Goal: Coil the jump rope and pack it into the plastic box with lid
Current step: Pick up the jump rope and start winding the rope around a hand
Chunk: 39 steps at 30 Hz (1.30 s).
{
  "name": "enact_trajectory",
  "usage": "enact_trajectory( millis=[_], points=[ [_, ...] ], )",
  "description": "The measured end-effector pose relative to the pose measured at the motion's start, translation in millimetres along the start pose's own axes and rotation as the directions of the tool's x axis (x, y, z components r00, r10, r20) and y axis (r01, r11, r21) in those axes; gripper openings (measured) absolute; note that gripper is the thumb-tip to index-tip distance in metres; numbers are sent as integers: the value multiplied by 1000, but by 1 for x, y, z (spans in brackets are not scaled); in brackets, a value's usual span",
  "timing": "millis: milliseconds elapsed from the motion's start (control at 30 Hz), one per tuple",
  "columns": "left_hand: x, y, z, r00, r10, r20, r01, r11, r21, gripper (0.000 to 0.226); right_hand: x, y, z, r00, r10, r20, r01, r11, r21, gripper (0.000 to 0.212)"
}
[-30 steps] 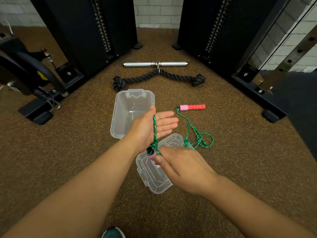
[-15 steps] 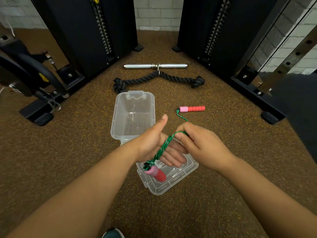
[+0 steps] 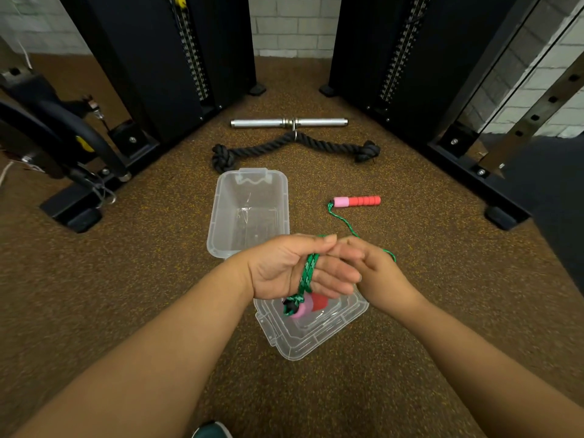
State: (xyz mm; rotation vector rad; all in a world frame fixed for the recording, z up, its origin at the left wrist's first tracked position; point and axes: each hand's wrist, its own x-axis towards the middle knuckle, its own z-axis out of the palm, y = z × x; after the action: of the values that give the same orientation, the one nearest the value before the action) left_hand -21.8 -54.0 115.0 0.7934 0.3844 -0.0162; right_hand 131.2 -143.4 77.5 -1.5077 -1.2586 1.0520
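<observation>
A green jump rope [image 3: 308,270] is wound in loops across my left hand [image 3: 294,268], palm up, above the floor. One pink-and-red handle [image 3: 308,306] hangs below that hand. My right hand [image 3: 376,273] sits just right of it, fingers pinched on the rope, which runs from there to the other pink-and-red handle [image 3: 357,201] lying on the floor. The clear plastic box [image 3: 249,213] stands open just beyond my hands. Its clear lid [image 3: 311,331] lies on the floor beneath them.
A black knotted rope attachment [image 3: 294,147] and a chrome bar [image 3: 289,122] lie on the brown speckled floor behind the box. Black weight-stack machines [image 3: 164,58] stand at the back left and right. A machine base [image 3: 72,213] is at left. A shoe tip [image 3: 211,431] shows at the bottom.
The loose rope that lay on the floor beside the lid has been drawn up. My right hand carried it over my left hand, adding wraps, and the hanging handle tucked under my left fingers.
</observation>
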Motion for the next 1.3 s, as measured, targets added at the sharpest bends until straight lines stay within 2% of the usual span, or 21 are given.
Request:
enact_trajectory(
  millis=[67,233,400,533,633,900,1033,1100,1200,1300],
  points=[
    [1,3,0,995,67,-73,-71,996,-61,40,-2,7,4,998,60,-15,-61,998,-21,21],
    [5,7,-2,941,190,-279,-216,974,-64,38,-6,17,5,996,82,-30,-87,951,-297,25],
    [7,13,-5,857,275,-435,-341,937,-79,44,-18,13,9,993,72,99,-8,844,-536,26],
    [6,17,-8,841,256,-477,-381,906,-186,63,-25,-3,21,974,31,223,121,765,-633,30],
    [3,20,-9,838,240,-491,-386,896,-221,75,-28,-16,27,969,-46,245,190,773,-606,35],
    [-1,16,-16,856,206,-474,-336,918,-210,93,-26,-35,25,970,-155,186,232,815,-532,35],
    [1,17,-11,862,189,-471,-270,957,-110,96,-24,-40,21,965,-202,167,259,834,-487,36],
    [2,17,-9,859,177,-481,-210,978,-14,94,-22,-45,17,967,-208,147,250,884,-394,33],
    [1,15,-7,862,172,-476,-70,972,225,90,-18,-51,10,994,-79,80,86,992,-92,26],
    [-3,13,-7,885,143,-442,39,926,377,90,-12,-53,0,998,44,48,-49,993,111,30]
  ],
)
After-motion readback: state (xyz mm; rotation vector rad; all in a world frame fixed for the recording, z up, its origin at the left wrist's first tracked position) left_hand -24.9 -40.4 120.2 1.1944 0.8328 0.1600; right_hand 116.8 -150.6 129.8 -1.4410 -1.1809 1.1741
